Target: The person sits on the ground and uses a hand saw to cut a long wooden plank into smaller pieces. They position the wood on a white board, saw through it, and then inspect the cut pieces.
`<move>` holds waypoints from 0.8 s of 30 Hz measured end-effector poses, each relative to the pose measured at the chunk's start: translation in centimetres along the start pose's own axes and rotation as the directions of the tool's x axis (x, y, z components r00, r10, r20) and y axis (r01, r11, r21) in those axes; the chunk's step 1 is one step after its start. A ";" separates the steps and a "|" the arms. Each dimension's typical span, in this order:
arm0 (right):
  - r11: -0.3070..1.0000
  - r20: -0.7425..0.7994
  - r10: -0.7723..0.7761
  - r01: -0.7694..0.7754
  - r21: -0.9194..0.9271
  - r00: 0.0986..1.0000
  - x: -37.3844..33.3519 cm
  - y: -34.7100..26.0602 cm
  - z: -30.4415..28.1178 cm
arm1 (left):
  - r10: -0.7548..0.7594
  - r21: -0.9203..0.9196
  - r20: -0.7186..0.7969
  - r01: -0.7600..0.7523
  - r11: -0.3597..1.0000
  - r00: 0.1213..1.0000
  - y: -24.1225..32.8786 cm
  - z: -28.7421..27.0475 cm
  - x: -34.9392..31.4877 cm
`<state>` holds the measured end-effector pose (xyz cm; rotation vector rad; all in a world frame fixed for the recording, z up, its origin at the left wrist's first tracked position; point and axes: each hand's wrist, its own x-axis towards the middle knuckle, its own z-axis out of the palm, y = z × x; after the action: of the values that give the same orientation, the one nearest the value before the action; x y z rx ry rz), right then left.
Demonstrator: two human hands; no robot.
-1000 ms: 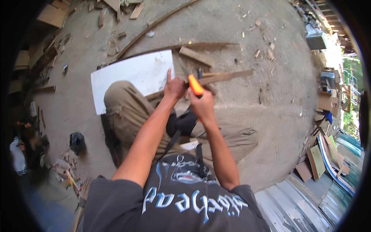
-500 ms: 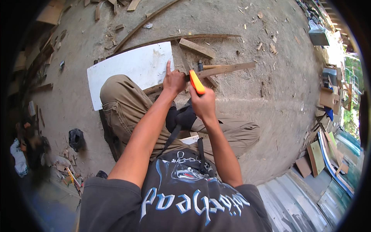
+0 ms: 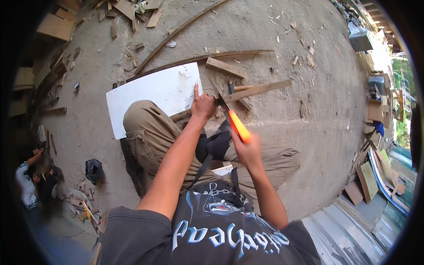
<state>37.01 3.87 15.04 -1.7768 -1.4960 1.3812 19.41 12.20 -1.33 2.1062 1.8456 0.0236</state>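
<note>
My right hand [image 3: 248,148] grips the orange-and-yellow handle of a handsaw [image 3: 239,126]. Its blade slants up and left, crossing a long wooden slat [image 3: 269,89] just right of my left hand. My left hand [image 3: 204,106] is closed on the slat, with its index finger stretched out along the edge of a white board [image 3: 154,88]. The board lies beyond my bent left knee. A hammer [image 3: 231,87] with a dark head rests on the ground by the slat, right of the blade. Where the teeth meet the wood is hard to make out.
A short wooden block [image 3: 226,68] and a long thin strip [image 3: 238,53] lie beyond the saw. Wood scraps [image 3: 126,9] litter the far ground. A black bag [image 3: 93,170] stands at left, near another person [image 3: 33,176]. Corrugated metal sheets [image 3: 335,229] lie at lower right.
My right hand has drawn the saw back toward me and to the right, so more of the blade shows on my side of the slat. My left hand keeps its place on the slat.
</note>
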 end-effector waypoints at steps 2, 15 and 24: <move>0.992 -0.143 -0.127 0.121 -0.047 0.982 6.2 0.9 4.1 | 0.014 0.014 -0.017 -0.014 1.000 1.000 0.7 -0.1 0.2; 0.999 -0.034 0.038 -0.037 0.028 0.999 -8.8 0.5 -2.9 | -0.022 0.031 0.019 0.022 0.999 1.000 0.5 0.3 -0.1; 0.987 -0.112 -0.161 0.158 -0.038 0.980 1.1 1.6 2.9 | -0.009 0.064 0.023 0.008 0.998 1.000 0.2 0.1 0.8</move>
<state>35.10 3.62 12.08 -1.6827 -1.5665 1.1644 19.74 12.90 -1.51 2.1315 1.8654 -0.0622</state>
